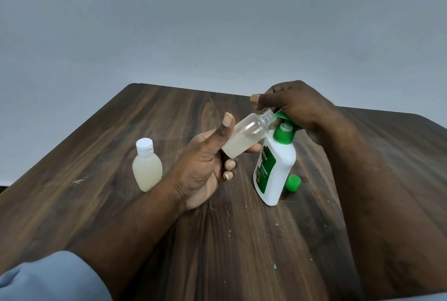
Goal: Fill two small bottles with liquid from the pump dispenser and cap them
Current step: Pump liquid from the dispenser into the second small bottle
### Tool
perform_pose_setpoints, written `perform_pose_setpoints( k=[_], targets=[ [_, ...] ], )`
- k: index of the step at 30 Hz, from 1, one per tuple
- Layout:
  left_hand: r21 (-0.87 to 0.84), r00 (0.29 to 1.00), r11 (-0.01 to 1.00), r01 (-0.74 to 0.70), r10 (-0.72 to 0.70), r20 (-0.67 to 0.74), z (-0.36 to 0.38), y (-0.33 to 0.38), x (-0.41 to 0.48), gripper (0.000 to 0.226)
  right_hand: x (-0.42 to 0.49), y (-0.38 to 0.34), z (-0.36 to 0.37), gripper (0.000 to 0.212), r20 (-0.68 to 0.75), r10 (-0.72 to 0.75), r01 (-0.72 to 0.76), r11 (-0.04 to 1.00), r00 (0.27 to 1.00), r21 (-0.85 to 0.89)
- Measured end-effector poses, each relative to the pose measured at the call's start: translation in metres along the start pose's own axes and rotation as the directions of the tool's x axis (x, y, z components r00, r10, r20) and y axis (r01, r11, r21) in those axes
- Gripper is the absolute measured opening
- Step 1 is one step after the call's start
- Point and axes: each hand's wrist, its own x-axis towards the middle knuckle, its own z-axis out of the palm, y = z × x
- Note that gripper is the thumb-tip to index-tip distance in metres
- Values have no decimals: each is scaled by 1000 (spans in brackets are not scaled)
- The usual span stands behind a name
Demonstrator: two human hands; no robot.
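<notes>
Small bottle (244, 136) tilted up at the pump dispenser (275, 175) nozzle, part full
Held uncapped in left grip (205, 164), fingers curled round it; right grip (297, 107) curled over dispenser's green pump head. Capped bottle (147, 170) upright left of dispenser, green cap (293, 182) just right of its base on worktop (242, 240).

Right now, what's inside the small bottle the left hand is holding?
Pale cloudy liquid fills the lower part of the tilted bottle; the neck end looks empty. The right hand mostly covers the pump head, so any flow is hidden.
</notes>
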Motion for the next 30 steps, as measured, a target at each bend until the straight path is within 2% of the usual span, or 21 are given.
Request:
perform_pose_setpoints(
  k=[9, 15, 18, 23, 30],
  targets=[
    [-14, 1000, 1000, -8, 9, 10, 0, 1, -2, 61, -1, -1, 1, 40, -35, 1, 0, 1000, 999, 9],
    [-21, 1000, 1000, -3, 3, 4, 0, -1, -2, 59, 3, 4, 1, 26, 18, 42, -41, 998, 999, -38],
    [-22, 1000, 1000, -6, 6, 10, 0, -2, -1, 54, 4, 5, 3, 29, 33, 43, -42, 999, 999, -23],
    [-1, 1000, 1000, 0, 0, 7, 0, -1, -1, 64, 1, 2, 1, 45, 17, 39, -39, 999, 999, -12],
    [-18, 1000, 1000, 0, 0, 12, -1, 0, -1, 60, 4, 3, 1, 39, 2, 27, -27, 1000, 1000, 5]
  ],
)
